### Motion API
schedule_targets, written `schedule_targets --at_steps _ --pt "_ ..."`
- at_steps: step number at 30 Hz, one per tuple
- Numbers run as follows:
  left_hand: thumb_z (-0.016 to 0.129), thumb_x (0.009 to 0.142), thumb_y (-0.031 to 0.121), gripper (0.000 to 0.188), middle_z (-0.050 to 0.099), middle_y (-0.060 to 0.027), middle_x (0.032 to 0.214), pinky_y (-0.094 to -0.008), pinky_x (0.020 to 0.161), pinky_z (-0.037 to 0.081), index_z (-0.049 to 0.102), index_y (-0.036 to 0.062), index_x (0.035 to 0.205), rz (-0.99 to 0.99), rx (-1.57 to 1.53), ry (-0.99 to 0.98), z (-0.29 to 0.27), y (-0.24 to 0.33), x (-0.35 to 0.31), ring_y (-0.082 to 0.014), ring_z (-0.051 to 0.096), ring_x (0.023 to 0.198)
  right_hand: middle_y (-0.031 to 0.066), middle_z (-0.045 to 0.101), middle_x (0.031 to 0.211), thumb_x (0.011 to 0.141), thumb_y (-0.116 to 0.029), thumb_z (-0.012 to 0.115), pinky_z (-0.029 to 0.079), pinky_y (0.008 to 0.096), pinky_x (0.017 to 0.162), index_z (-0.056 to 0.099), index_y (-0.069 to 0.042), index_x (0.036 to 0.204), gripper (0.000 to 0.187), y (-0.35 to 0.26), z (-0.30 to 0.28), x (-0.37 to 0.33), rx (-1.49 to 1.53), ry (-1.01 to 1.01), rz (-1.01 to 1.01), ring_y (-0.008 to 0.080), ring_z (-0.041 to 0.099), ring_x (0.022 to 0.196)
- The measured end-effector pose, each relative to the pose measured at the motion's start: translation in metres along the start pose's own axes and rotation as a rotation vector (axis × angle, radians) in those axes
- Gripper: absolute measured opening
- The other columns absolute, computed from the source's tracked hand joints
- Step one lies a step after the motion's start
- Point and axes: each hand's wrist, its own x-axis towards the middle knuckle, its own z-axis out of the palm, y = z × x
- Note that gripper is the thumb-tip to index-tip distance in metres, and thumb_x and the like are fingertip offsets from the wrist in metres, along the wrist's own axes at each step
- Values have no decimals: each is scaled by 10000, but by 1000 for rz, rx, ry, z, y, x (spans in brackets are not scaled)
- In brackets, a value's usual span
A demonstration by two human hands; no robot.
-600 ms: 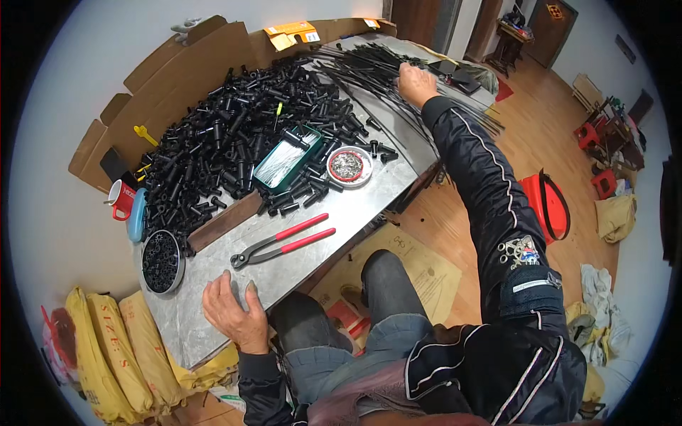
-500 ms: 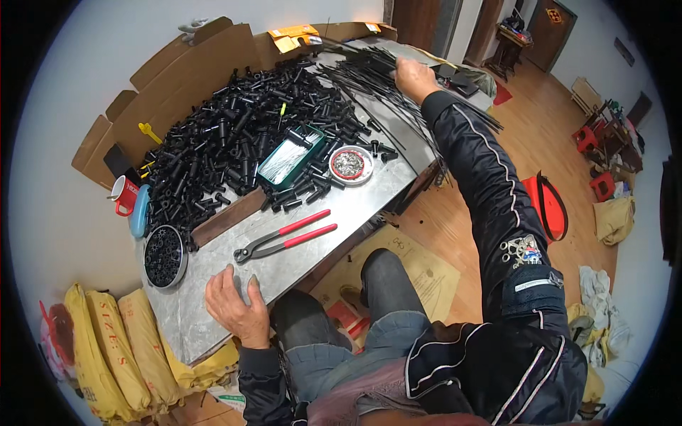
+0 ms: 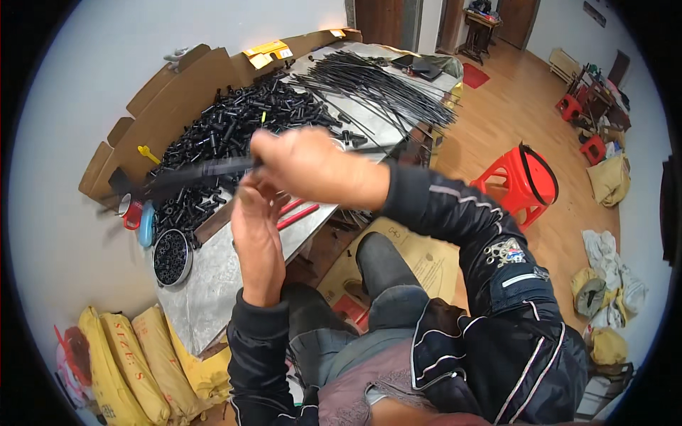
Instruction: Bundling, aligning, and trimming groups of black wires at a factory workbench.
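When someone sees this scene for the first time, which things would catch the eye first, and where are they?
Probably the right hand in the middle, holding a blurred black bundle that stretches leftward, with the left hand just below in view. Next, perhaps, the big heap of small black cylindrical parts on the grey table, and the bright red plastic stool on the wooden floor at right.

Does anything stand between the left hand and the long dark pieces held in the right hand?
Nothing visible: the left hand is close to the right hand and the long dark pieces; blur leaves any contact unclear.
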Motion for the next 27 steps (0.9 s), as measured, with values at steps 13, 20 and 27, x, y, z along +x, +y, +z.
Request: schedule_targets --at_steps 13,20,27 --pt "571 970 343 315 291 47 606 -246 483 279 474 107 786 212 -99 204 -24 121 30 -78 296 503 263 586 748 894 -240 581 444 483 637 548 19 827 270 -88 65 -28 932 20 37 453 589 766" --pt "623 933 376 344 455 19 576 -239 510 361 530 78 788 392 311 271 -43 141 45 -75 435 511 256 566 753 917 -191 566 429 499 610 541 -17 964 183 -108 136 21 880 334 -64 457 572 767" --pt "438 923 635 606 636 -56 806 -295 583 518 587 50 982 111 87 322 -102 88 39 -183 646 675 172 599 711 924 -267 528 482 437 630 561 -36 968 237 -92 165 -17 733 -12 1 357 620 690"
